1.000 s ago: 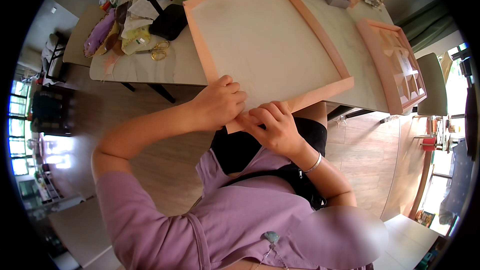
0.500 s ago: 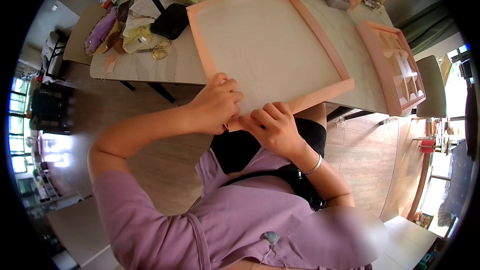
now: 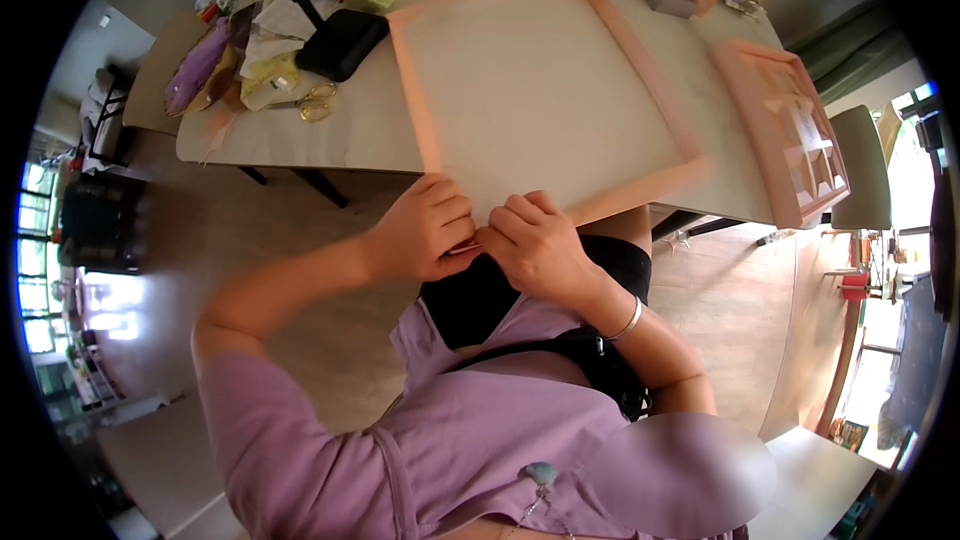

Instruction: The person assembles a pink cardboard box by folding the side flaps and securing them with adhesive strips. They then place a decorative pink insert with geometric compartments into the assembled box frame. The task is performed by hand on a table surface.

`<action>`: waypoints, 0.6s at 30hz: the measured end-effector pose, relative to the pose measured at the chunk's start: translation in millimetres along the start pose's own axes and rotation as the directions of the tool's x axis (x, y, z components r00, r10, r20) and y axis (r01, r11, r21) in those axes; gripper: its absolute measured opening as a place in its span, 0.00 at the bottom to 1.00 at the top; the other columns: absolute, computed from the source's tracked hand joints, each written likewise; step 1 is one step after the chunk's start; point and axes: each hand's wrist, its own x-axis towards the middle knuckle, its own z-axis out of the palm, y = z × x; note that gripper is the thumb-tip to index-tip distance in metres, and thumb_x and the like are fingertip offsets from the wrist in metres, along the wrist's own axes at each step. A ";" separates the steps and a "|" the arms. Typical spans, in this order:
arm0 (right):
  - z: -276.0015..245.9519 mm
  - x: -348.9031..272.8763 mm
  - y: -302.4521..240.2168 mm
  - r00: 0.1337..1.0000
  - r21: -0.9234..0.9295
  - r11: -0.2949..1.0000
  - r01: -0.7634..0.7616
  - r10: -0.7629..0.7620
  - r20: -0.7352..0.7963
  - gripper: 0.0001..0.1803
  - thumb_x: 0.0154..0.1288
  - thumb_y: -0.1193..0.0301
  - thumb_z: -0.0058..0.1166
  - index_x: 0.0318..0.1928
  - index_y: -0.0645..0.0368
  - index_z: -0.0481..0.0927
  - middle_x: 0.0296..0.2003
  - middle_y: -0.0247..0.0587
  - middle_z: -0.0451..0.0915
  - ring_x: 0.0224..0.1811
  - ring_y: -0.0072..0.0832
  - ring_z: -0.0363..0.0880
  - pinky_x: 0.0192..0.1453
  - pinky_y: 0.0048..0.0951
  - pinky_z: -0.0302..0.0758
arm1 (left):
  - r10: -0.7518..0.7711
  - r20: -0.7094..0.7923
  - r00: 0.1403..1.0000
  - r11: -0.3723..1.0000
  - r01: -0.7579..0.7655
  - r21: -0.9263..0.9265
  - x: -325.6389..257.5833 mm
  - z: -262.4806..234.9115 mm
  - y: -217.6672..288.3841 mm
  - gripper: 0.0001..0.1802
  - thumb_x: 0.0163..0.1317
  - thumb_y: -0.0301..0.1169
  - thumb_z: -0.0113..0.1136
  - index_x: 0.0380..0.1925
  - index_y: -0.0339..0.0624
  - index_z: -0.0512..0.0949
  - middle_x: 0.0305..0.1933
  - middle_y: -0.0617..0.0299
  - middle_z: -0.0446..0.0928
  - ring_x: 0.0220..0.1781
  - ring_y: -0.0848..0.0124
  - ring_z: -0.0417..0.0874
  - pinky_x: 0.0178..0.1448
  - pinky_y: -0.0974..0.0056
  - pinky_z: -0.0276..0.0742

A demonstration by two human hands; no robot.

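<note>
The left hand and the right hand are curled up close together. Both pinch the near corner of the big pink frame.

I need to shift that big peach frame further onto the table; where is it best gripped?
Judging by its pose, grip the peach frame by its near rail, at the corner overhanging the table edge, coming from the person's side. The left hand and right hand already pinch there; the flat centre offers nothing.

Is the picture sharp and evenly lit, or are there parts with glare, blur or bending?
Head view: hands and frame fairly sharp; table edges bend toward the rim; windows at left blown out; a blurred patch at lower right; black fisheye corners.
</note>
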 end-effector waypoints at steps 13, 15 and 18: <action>-33.8 -21.4 29.2 0.998 0.015 0.999 -0.050 0.049 0.033 0.08 0.55 0.70 0.66 0.30 0.54 0.77 0.28 0.33 0.69 0.34 0.30 0.75 0.40 0.32 0.71 | -0.161 -0.015 0.987 0.902 0.153 0.404 -6.0 16.6 36.9 0.13 0.57 0.41 0.68 0.30 0.47 0.77 0.29 0.66 0.72 0.35 0.66 0.75 0.40 0.59 0.72; -30.5 -17.3 27.9 0.990 0.026 0.995 -0.099 0.095 0.107 0.10 0.54 0.68 0.67 0.29 0.54 0.77 0.29 0.33 0.70 0.34 0.30 0.75 0.40 0.33 0.72 | -0.196 -0.022 0.980 0.816 0.175 0.551 6.2 28.8 44.3 0.13 0.63 0.45 0.63 0.32 0.51 0.76 0.26 0.71 0.71 0.30 0.72 0.74 0.30 0.65 0.70; -36.1 -17.4 32.6 0.982 0.107 0.982 -0.158 0.146 0.117 0.12 0.52 0.66 0.70 0.28 0.53 0.77 0.29 0.32 0.71 0.34 0.31 0.75 0.39 0.33 0.72 | -0.234 -0.011 0.972 0.819 0.204 0.536 13.9 33.5 41.3 0.14 0.62 0.46 0.64 0.29 0.52 0.74 0.25 0.71 0.71 0.27 0.73 0.75 0.26 0.68 0.69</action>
